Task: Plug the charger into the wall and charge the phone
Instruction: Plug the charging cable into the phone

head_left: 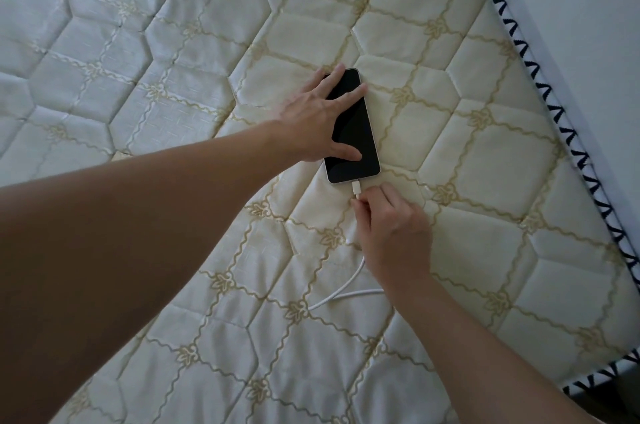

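Left hand [313,122]: spread flat on phone [353,133], on mattress [173,77].
Right hand [391,229]: pinching cable [341,292] at phone's plug [356,189].

1 phone [356,133], under spread fingers of left hand [311,119]. 1 white cable [341,295] w/ 1 plug [356,189], pinched at fingertips of right hand [391,233]. 2 hands total. 1 mattress [138,53] beneath fingers.
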Demonstrator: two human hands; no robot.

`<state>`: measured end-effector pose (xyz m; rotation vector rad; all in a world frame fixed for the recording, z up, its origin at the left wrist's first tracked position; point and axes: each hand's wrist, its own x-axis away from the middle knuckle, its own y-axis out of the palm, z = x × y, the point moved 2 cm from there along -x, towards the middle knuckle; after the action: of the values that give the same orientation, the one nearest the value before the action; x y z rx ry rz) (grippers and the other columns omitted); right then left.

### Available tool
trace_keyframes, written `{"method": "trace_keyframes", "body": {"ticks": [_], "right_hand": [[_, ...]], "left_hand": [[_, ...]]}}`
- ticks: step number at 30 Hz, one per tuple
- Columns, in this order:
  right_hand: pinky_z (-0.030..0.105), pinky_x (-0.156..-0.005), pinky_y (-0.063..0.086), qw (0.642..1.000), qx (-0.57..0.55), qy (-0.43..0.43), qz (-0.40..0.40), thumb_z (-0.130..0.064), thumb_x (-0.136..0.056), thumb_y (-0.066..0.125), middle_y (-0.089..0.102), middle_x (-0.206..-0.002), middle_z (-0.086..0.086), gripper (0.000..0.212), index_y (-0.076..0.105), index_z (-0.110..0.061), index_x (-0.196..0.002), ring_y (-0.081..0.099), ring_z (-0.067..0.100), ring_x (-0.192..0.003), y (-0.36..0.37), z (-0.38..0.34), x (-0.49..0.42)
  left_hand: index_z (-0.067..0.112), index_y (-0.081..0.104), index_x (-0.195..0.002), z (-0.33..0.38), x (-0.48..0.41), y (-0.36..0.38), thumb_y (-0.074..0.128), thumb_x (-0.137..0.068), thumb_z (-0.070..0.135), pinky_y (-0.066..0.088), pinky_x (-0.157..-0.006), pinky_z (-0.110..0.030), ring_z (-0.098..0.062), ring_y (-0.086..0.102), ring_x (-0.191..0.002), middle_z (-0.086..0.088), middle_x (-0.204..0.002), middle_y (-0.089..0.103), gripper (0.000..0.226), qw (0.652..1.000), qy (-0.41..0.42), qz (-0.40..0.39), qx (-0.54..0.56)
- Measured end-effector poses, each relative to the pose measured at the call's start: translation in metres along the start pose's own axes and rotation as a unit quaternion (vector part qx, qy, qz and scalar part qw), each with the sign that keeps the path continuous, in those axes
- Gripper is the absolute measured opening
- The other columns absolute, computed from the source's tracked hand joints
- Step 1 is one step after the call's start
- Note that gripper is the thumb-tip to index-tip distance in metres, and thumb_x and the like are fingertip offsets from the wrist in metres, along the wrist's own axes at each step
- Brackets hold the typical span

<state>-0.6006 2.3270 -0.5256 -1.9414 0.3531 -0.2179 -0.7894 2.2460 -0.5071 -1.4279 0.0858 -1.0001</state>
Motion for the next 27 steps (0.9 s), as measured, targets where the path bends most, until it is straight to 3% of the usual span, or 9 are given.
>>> {"method": "trace_keyframes", "body": {"ticks": [11,20,24,27], "right_hand": [[0.037,-0.056,0.047,0.997,-0.052,0.054,-0.002,-0.021,-0.087,0.066,0.061,-0.074,0.001,0.014,0.06,-0.013,-0.077,0.055,0.025,-0.055,0.002,-0.007,-0.002],[0.037,-0.06,0.045,0.996,-0.048,0.078,0.002,-0.02,-0.086,0.065,0.06,-0.071,0.001,0.018,0.056,-0.013,-0.072,0.052,0.025,-0.055,0.001,-0.009,-0.008],[0.037,-0.059,0.045,0.998,-0.028,0.062,-0.009,-0.024,-0.082,0.064,0.061,-0.069,0.0,0.016,0.06,-0.014,-0.071,0.053,0.024,-0.052,0.005,-0.01,-0.013],[0.036,-0.06,0.043,0.997,-0.034,0.07,-0.008,-0.025,-0.079,0.063,0.06,-0.067,-0.001,0.015,0.058,-0.015,-0.068,0.052,0.024,-0.053,0.006,-0.014,-0.015]], "left_hand": [[0.044,-0.001,-0.154,-0.004,-0.003,0.008,0.062,-0.072,0.077,0.027,-0.118,-0.047,-0.025,-0.01,-0.152,0.001,-0.166,-0.014,0.109,1.0,0.011,0.022,0.005],[0.043,0.001,-0.155,-0.003,-0.005,0.008,0.064,-0.072,0.075,0.025,-0.12,-0.047,-0.026,-0.008,-0.152,0.0,-0.166,-0.01,0.109,0.999,0.017,0.037,0.019],[0.043,-0.008,-0.153,-0.005,-0.007,0.003,0.074,-0.065,0.071,0.034,-0.114,-0.047,-0.022,-0.001,-0.153,0.004,-0.167,-0.001,0.123,0.998,0.033,0.051,0.033],[0.039,-0.011,-0.154,-0.006,-0.006,0.001,0.078,-0.062,0.069,0.03,-0.113,-0.046,-0.02,0.001,-0.153,0.007,-0.167,0.003,0.131,0.995,0.053,0.073,0.053]]}}
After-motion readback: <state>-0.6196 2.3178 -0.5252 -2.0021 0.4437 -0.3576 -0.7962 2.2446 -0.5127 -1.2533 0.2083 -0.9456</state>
